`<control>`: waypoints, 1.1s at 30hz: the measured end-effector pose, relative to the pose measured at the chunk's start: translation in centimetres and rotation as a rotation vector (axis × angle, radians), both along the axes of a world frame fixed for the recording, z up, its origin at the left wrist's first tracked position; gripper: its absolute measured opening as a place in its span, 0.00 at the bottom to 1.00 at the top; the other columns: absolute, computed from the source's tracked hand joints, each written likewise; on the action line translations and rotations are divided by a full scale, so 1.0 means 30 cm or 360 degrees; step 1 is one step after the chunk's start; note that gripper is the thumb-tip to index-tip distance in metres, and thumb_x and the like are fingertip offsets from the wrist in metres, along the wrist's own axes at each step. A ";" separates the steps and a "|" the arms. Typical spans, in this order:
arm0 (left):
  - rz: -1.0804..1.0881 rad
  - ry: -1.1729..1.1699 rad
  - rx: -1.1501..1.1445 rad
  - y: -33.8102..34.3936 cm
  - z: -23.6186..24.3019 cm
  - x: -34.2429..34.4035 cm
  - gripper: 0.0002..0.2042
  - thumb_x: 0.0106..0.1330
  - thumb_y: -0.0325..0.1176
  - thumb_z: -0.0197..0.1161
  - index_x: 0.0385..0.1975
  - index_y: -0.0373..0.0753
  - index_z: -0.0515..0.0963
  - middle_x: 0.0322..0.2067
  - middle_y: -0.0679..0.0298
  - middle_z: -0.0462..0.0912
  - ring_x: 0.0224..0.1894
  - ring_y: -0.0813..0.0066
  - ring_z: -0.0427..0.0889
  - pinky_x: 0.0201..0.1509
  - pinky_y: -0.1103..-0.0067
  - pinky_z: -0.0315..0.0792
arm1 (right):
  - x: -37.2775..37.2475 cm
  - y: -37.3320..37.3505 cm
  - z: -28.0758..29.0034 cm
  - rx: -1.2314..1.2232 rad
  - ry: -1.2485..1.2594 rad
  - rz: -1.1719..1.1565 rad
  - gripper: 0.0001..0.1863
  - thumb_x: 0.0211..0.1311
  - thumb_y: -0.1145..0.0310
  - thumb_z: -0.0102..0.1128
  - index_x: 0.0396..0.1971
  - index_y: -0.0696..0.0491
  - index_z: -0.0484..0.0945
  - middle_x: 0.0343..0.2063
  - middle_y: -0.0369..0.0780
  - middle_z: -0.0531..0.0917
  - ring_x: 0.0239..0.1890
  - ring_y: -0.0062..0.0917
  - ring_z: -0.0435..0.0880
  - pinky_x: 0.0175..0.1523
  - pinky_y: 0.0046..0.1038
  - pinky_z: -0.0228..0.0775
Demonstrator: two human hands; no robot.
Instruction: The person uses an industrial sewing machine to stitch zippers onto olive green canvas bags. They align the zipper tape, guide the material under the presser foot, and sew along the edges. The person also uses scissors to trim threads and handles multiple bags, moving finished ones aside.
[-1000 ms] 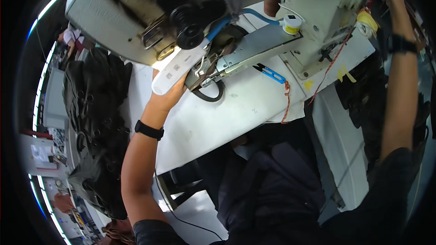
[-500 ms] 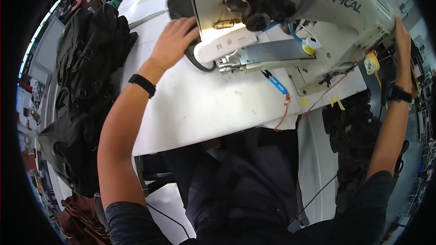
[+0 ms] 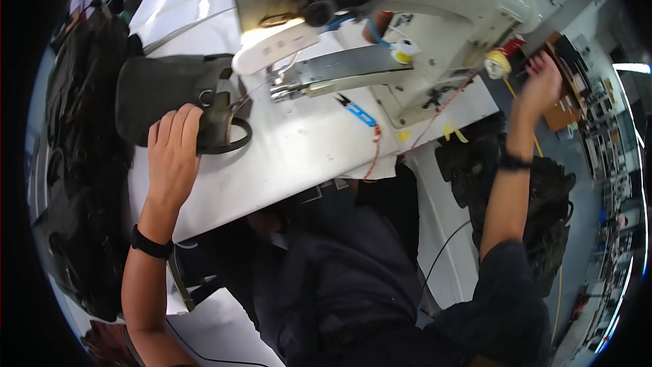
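A small dark olive bag with a metal ring and a looped handle lies on the white table, left of the sewing machine. My left hand grips its near edge, fingers over the top and thumb hidden. Between the bag and the machine's narrow metal arm runs what looks like a thin thread. Off to the right, my right hand is raised beyond the machine, near a yellow-and-white thread spool. Its fingers are slightly blurred, loosely apart, and hold nothing I can see.
Blue thread snips on an orange cord lie on the white table before the machine. Dark bags are heaped along the left, with more dark bags low on the right. A person stands far off at upper left.
My left hand has drawn the bag out from beside the machine head, leftward and nearer. My right hand has left the machine's right end. The whole view has shifted.
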State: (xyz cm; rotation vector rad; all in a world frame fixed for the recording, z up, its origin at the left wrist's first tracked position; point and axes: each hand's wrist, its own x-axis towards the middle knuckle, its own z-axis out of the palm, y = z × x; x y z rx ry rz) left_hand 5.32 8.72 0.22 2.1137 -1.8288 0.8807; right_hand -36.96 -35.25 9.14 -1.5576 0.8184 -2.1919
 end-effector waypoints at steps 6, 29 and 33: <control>-0.0394 -0.0146 0.0023 0.087 0.011 -0.038 0.23 0.56 0.23 0.66 0.55 0.40 0.81 0.57 0.62 0.83 0.57 0.61 0.81 0.60 0.64 0.72 | 0.323 0.701 -0.340 -0.0284 0.1794 0.0715 0.06 0.68 0.73 0.63 0.40 0.58 0.82 0.37 0.47 0.85 0.44 0.41 0.86 0.53 0.37 0.79; -0.0330 -0.0090 -0.0041 0.089 0.001 -0.133 0.18 0.57 0.31 0.65 0.49 0.39 0.87 0.55 0.67 0.87 0.49 0.68 0.79 0.56 0.70 0.70 | 0.705 0.805 -0.300 0.1158 0.1661 0.2095 0.21 0.79 0.56 0.57 0.45 0.61 0.86 0.33 0.35 0.86 0.35 0.14 0.79 0.45 0.21 0.72; -0.0337 -0.0075 -0.0057 0.084 -0.006 -0.134 0.18 0.58 0.31 0.64 0.49 0.39 0.87 0.54 0.67 0.87 0.49 0.68 0.79 0.56 0.70 0.70 | 0.730 0.808 -0.295 0.1092 0.1761 0.1985 0.22 0.79 0.55 0.58 0.42 0.61 0.87 0.37 0.37 0.89 0.41 0.16 0.82 0.50 0.22 0.73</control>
